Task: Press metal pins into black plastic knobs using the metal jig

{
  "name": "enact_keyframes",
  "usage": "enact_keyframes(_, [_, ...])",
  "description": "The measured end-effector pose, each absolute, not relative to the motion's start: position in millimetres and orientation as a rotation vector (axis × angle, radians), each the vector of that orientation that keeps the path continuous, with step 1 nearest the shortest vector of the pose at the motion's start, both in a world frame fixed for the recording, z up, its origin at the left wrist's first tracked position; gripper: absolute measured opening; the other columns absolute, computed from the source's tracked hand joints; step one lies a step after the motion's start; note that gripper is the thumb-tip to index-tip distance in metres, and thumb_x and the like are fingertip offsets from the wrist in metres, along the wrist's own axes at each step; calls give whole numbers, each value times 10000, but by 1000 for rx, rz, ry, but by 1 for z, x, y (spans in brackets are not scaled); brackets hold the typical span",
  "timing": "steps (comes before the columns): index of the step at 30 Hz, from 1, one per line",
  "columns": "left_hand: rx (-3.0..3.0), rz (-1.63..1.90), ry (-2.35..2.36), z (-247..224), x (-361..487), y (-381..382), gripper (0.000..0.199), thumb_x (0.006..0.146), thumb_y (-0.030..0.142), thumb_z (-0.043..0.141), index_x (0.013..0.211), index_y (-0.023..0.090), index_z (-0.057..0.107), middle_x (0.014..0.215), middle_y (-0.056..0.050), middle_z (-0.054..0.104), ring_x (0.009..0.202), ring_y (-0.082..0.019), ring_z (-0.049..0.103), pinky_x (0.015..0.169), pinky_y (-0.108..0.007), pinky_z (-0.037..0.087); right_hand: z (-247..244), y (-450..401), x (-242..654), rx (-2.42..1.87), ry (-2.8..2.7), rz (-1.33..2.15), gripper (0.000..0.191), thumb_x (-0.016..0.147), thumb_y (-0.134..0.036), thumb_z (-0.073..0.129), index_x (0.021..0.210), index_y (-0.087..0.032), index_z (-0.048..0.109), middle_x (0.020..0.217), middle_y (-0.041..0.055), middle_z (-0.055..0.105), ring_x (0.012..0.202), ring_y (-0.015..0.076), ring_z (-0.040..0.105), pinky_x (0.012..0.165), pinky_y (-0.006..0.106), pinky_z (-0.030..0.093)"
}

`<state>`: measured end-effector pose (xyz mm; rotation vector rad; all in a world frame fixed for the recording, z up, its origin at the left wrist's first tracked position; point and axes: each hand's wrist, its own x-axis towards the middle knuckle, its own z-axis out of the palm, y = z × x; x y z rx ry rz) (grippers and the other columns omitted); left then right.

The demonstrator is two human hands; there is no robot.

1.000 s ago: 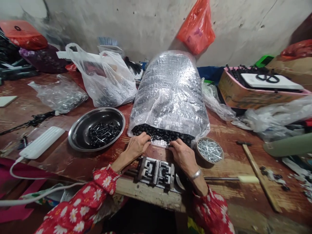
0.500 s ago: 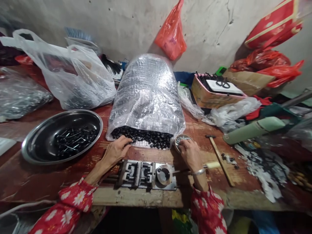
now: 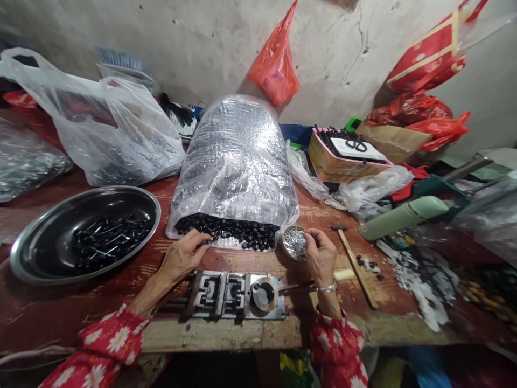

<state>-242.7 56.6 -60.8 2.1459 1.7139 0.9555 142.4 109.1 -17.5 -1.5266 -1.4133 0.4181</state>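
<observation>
a wooden workbench (image 3: 218, 335) bearing a steel basin (image 3: 52, 226), plastic bag (image 3: 234, 161), hammer (image 3: 355, 264)

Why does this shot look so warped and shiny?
In the head view, wide-angle distortion bows the wooden table edge; in the same view, glare sparkles across the clear plastic bag and the steel bowl shines along its rim.
</observation>
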Motion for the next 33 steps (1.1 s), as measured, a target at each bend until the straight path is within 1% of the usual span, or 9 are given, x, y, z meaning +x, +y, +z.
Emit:
enact_keyframes(4, [2137, 1177, 1710, -50, -240, 52, 256, 987, 335, 592, 1196, 212, 673, 971, -32, 668, 831, -157, 656, 775, -262, 509, -8, 103, 140, -1436, -1230, 622, 413, 868, -581, 648, 926, -173, 667, 701, -19, 593, 580, 119, 502, 546, 252, 417])
enact_keyframes(7, [2102, 1349, 1671, -29, -228, 40, 212, 994, 324, 600, 1147, 204, 687, 974, -42, 703, 822, -150, 662, 787, -262, 521, 0, 88, 123, -1372, -1189, 781, 420, 845, -588, 703, 946, -180, 675, 704, -23, 593, 590, 115, 515, 560, 248, 430])
enact_keyframes(11, [2005, 1271, 1499, 4, -189, 19, 265, 974, 317, 640, 1215, 215, 677, 1005, -45, 745, 796, -140, 690, 749, -245, 553, 6, 60, 81, -1281, -1203, 1001, 324, 871, -516, 722, 973, -211, 688, 705, -33, 596, 626, 121, 541, 622, 256, 464])
enact_keyframes(16, [1922, 1260, 1249, 11, -150, 4, 172, 981, 200, 602, 1089, 216, 734, 1016, -47, 780, 933, -170, 732, 851, -272, 568, 7, 27, 32, -1211, -1302, 1168, 254, 907, -456, 696, 981, -213, 703, 753, -16, 630, 667, 129, 549, 634, 252, 465])
enact_keyframes(20, [1873, 1221, 1312, 1, -156, -7, 148, 957, 151, 595, 968, 214, 729, 868, -18, 745, 771, -142, 694, 721, -248, 529, 6, 12, 14, -1200, -1362, 1156, 215, 905, -426, 684, 922, -213, 712, 778, -9, 648, 691, 133, 559, 656, 255, 478])
enact_keyframes(22, [1907, 1198, 1377, -2, -166, -14, 138, 961, 153, 580, 952, 206, 707, 840, -23, 717, 749, -143, 671, 688, -250, 503, 4, 9, 10, -1205, -1358, 1179, 209, 892, -418, 694, 892, -210, 716, 747, -14, 642, 665, 129, 557, 632, 248, 478])
enact_keyframes(25, [1987, 1160, 1471, -3, -181, -25, 155, 976, 140, 536, 953, 199, 677, 844, -36, 688, 776, -154, 653, 714, -264, 491, 0, 8, 5, -1207, -1324, 1181, 196, 871, -403, 717, 912, -212, 734, 771, -7, 684, 668, 138, 599, 636, 257, 504])
enact_keyframes(28, [2102, 1103, 1503, -6, -190, -36, 209, 980, 97, 485, 973, 201, 667, 863, -45, 674, 808, -163, 641, 753, -275, 491, -6, 7, 2, -1201, -1419, 1088, 164, 890, -374, 703, 927, -222, 751, 840, 11, 740, 744, 168, 662, 713, 286, 534])
enact_keyframes(33, [2287, 1066, 1529, -15, -188, -48, 268, 944, 27, 456, 1012, 188, 659, 887, -52, 659, 829, -176, 632, 744, -279, 482, -13, 2, -5, -1137, -1720, 880, 98, 941, -310, 678, 918, -244, 747, 895, 12, 745, 838, 182, 671, 790, 305, 504])
